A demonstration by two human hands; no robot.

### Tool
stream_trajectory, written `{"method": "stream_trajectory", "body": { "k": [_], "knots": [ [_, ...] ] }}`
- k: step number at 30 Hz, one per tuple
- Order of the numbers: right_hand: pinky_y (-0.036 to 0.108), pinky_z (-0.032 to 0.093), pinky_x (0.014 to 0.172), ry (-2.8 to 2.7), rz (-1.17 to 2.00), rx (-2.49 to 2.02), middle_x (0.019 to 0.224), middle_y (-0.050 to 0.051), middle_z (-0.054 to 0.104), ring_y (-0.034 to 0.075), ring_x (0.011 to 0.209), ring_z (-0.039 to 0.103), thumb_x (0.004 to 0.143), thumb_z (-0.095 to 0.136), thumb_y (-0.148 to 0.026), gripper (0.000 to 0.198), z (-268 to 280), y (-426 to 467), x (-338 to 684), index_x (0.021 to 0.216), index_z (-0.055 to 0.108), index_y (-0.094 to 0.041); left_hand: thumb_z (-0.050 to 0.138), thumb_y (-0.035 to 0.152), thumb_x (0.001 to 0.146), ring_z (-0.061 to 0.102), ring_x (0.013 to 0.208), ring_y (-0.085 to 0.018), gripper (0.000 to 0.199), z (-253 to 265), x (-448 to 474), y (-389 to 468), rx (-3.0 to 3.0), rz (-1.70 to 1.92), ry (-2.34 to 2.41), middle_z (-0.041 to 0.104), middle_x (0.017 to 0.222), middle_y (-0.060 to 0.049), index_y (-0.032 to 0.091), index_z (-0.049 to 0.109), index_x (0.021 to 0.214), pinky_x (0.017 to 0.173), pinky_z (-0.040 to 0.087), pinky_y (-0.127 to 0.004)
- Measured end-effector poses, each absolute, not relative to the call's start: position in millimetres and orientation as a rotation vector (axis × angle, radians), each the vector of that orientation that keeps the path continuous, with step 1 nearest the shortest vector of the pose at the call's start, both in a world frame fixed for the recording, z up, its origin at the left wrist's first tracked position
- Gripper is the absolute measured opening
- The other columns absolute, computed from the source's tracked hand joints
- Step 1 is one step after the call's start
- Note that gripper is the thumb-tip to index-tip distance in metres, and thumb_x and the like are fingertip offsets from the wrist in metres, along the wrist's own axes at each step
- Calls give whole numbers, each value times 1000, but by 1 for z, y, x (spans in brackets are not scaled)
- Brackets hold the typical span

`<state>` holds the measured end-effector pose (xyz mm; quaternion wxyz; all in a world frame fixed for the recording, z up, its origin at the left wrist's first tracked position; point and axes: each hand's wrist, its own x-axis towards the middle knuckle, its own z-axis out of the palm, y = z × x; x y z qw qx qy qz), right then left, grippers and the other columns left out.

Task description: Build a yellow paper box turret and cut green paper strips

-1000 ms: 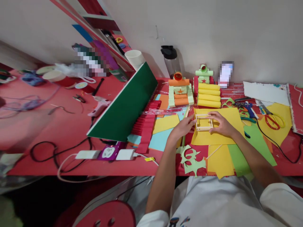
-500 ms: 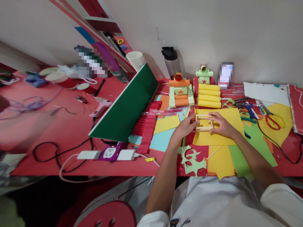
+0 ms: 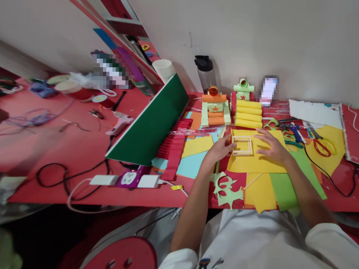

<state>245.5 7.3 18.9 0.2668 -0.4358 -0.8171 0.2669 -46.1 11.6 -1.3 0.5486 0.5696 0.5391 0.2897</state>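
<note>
A small box-shaped frame of pale wooden sticks (image 3: 242,153) stands on a sheet of yellow paper (image 3: 269,163). My left hand (image 3: 223,149) is at the frame's left side, with thumb and fingers closed around its edge. To the right of the frame, my right hand (image 3: 270,147) hovers over the yellow paper, fingers spread and holding nothing. A loose thin stick (image 3: 254,181) lies nearer my body, beside light green paper scraps (image 3: 229,195) with round cut-outs.
Behind the yellow paper stand an orange-and-green paper tank (image 3: 215,108) and a yellow-and-green one (image 3: 248,113). Scissors (image 3: 322,145) and a blue glue gun (image 3: 295,132) lie at right. A green board (image 3: 151,123) leans at left, near a power strip (image 3: 131,178).
My right hand has let go of the stick frame and moved right, its fingers spreading. My left hand stays at the frame's left side.
</note>
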Motion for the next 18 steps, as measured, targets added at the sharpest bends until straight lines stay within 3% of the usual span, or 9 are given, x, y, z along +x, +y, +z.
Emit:
{"method": "stream_trajectory", "body": {
  "k": [6,18],
  "knots": [
    [58,38,126,-2317,833,-1115,164,5,48,32,150,48,92,75,-42,60,9,8,222,150,58,-41,66,32,96,68,80,-16,55,-1,-45,12,1372,745,1195,72,98,-4,19,57,148,66,58,-23],
    [55,43,123,-2264,831,-1102,155,8,58,31,144,55,88,79,-42,63,13,10,225,148,59,-36,69,32,93,69,86,-18,64,-4,-43,14,1370,760,1149,75,105,-7,19,53,154,70,59,-25]
  ]
}}
